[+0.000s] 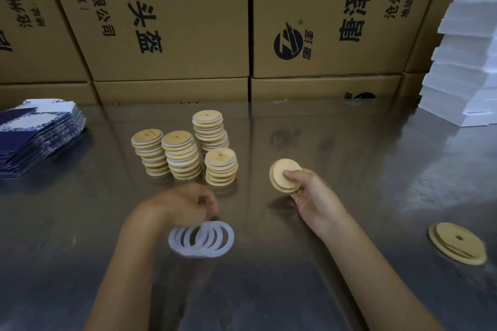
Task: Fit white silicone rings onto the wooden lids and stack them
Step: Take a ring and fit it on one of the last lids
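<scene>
Gripping a bare stepped wooden lid (pixel 285 175), right hand (pixel 314 197), left hand (pixel 188 203) blurred, seemingly pinching white rings (pixel 201 238).

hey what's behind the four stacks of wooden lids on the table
Behind the stacks of lids there is bare shiny table, then a wall of brown cardboard boxes with black printing. The stacks hide a patch of table right behind them, so anything small there cannot be seen.
</scene>
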